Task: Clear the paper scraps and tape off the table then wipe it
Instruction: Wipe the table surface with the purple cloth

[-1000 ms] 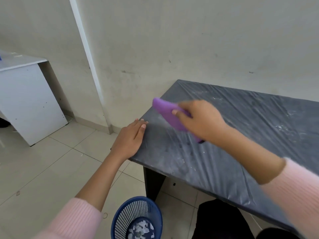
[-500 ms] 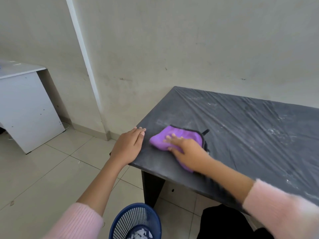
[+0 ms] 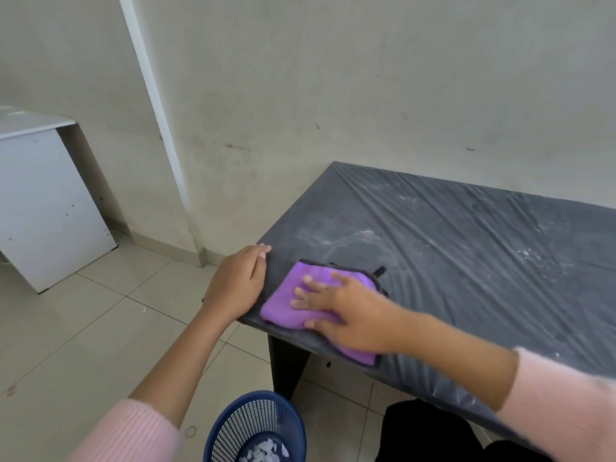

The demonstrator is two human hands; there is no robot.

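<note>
While the right hand (image 3: 346, 315) is pressing palm-down on the purple cloth (image 3: 283, 301), its fingers are lying straight and spread over the fabric, curling round nothing. That cloth, edged in black, is lying flat at the near left corner of the table (image 3: 466, 261), with one end reaching the near edge and partly hiding under the wrist. A small black tab is sticking out from its far side.

Just beside the cloth, the left hand (image 3: 236, 285) is resting palm-down on the left edge of the tabletop. Its fingers are lying straight and close together with the tips on the dark surface, and it is holding nothing. Both arms are showing pink sleeves (image 3: 130, 431) pushed back from the wrists.

Across the dark tabletop a wrinkled clear film is catching the light, and pale dusty streaks are showing beyond the cloth towards the far edge and out to the right. No scraps or tape are showing on the part of the top in view.

Below the near left corner, beside the black table leg (image 3: 286, 365), a blue mesh basket (image 3: 233, 435) is standing on the tiled floor with white paper scraps (image 3: 263, 453) lying in its bottom. Well apart to the left, a white desk (image 3: 43, 201) is standing against the wall.
</note>
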